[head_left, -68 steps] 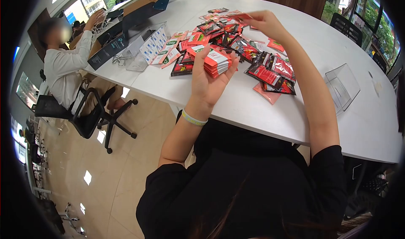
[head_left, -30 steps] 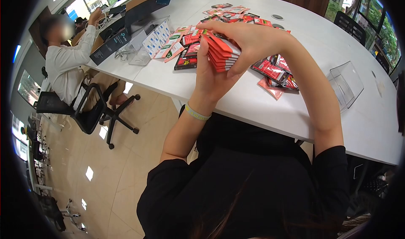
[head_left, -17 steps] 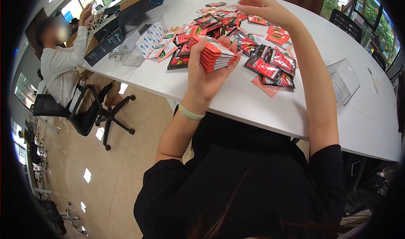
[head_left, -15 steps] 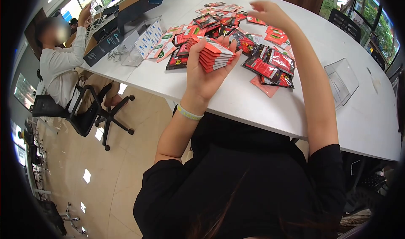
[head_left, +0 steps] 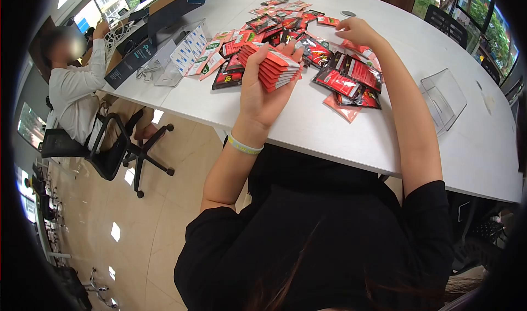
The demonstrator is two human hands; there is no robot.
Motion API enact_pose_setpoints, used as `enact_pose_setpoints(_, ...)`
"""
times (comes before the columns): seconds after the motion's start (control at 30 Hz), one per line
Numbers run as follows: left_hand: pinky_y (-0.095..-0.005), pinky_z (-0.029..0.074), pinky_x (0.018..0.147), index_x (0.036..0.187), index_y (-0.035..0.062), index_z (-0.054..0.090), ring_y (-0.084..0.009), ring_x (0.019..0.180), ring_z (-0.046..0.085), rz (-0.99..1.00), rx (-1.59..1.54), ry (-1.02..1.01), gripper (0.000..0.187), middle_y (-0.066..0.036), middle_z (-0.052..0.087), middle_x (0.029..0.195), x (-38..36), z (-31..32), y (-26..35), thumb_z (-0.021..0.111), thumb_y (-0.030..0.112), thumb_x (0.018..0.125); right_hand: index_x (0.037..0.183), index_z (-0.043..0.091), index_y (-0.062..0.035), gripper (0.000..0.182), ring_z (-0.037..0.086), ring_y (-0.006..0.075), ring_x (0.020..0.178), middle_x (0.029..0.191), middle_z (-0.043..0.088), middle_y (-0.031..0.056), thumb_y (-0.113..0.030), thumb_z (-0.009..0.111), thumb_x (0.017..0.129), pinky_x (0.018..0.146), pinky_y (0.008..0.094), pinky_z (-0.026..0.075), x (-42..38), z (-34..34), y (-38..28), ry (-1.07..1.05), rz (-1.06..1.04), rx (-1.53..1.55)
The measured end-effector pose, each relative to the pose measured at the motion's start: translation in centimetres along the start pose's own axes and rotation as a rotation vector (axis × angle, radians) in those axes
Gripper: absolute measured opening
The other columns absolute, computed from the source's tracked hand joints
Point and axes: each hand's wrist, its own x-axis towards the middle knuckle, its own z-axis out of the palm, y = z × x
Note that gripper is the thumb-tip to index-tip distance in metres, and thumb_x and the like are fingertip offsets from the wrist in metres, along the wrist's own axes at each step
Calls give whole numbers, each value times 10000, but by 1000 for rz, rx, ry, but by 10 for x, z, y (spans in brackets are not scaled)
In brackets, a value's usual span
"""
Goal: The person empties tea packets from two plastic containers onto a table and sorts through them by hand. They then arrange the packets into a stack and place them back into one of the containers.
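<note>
My left hand (head_left: pixel 258 99) is closed around a fanned stack of red-and-white sachets (head_left: pixel 271 66), raised above the table's front edge. On the far side of the pile, my right hand (head_left: pixel 357 32) is stretched out with fingers slightly bent and apart. Its fingertips are beside a small red sachet (head_left: pixel 328 21); I see nothing held in them. Between and beyond the hands lies a loose heap of red and black sachets (head_left: pixel 315 51). Several shiny black-and-red sachets (head_left: pixel 348 80) overlap near my right forearm, with a pale red one (head_left: pixel 341 109) partly beneath them.
On the white table (head_left: pixel 307 129) stand a clear plastic tray (head_left: pixel 444 99) at right and a clear holder with a blue-and-white printed card (head_left: pixel 188 50) at left. A dark cardboard box (head_left: pixel 132 64) and cables are farther left. A person in a white shirt (head_left: pixel 77 85) sits there.
My right hand has moved down and slightly right, its fingers lowered beside the small red sachet. My left hand keeps its stack almost in place. The whole view has shifted slightly.
</note>
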Motion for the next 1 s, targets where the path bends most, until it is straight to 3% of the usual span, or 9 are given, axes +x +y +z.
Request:
enact_pose_setpoints(0.07, -387, 386, 939, 1097, -36, 422, -284, 1115, 449, 6, -23, 6, 450, -156, 479, 1133, 0, 0, 0, 589, 258, 800, 1022, 604, -14, 381, 607, 241, 807, 872, 628, 167, -211, 635, 697, 707, 336, 473, -3, -3, 11, 114, 24, -87)
enact_pose_setpoints(0.13, -390, 389, 938, 1087, -34, 426, -289, 1113, 452, 0, -19, -6, 441, -157, 479, 1131, 0, -1, 0, 590, 258, 800, 1009, 609, -14, 382, 611, 255, 795, 857, 630, 165, -220, 626, 687, 687, 335, 482, -18, -10, 7, -158, 67, -206)
enact_pose_setpoints(0.23, -395, 395, 934, 1069, -27, 435, -297, 1103, 462, -9, -15, -1, 419, -159, 480, 1128, 0, 0, 0, 593, 254, 800, 886, 647, -46, 314, 604, 235, 756, 816, 642, 137, -273, 635, 669, 679, 322, 468, -13, -9, 10, -175, 110, -237)
enact_pose_setpoints(0.37, -401, 396, 933, 1049, -8, 448, -294, 1096, 471, -19, 7, 15, 378, -156, 482, 1127, -1, 0, 0, 593, 237, 800, 945, 611, -2, 324, 597, 265, 729, 830, 628, 149, -211, 566, 701, 644, 346, 472, -10, -20, -8, -306, 161, -46)
enact_pose_setpoints(0.43, -401, 396, 931, 1050, 2, 451, -290, 1098, 471, -29, 18, 20, 365, -155, 480, 1131, -1, -2, 0, 595, 224, 799, 920, 602, -2, 274, 590, 202, 712, 786, 614, 133, -171, 528, 717, 593, 342, 461, -7, -27, -17, 36, -120, -152)
enact_pose_setpoints(0.53, -393, 395, 926, 1055, 16, 457, -279, 1093, 476, -32, 53, 42, 348, -147, 489, 1123, -1, -3, -1, 602, 196, 794, 1101, 499, -33, 363, 585, 134, 777, 939, 576, 118, -45, 480, 739, 652, 263, 511, -17, -39, -45, -2, -176, 592)
enact_pose_setpoints(0.73, -351, 408, 890, 1085, 5, 458, -245, 1065, 497, 213, 215, 88, 336, -134, 519, 1081, -3, 3, -7, 581, 137, 802, 1155, 455, -42, 365, 626, 158, 740, 923, 562, 123, -76, 522, 798, 699, 228, 520, -36, -39, -128, -49, -340, 1209)
enact_pose_setpoints(0.83, -318, 429, 835, 1080, -6, 461, -202, 989, 528, 391, 374, 23, 296, -125, 533, 1039, -7, 0, -5, 542, 120, 825, 1062, 500, -3, 326, 628, 150, 706, 861, 582, 108, -177, 577, 798, 677, 238, 524, -44, -31, -148, -302, -291, 1161)
enact_pose_setpoints(1.0, -246, 456, 725, 1091, -17, 442, -128, 839, 558, 475, 484, -108, 323, -78, 549, 957, -12, 8, -4, 554, 94, 808, 960, 522, -30, 335, 560, 78, 492, 585, 551, 29, -300, 610, 782, 413, 170, 391, -47, -12, -157, -467, -345, 879)
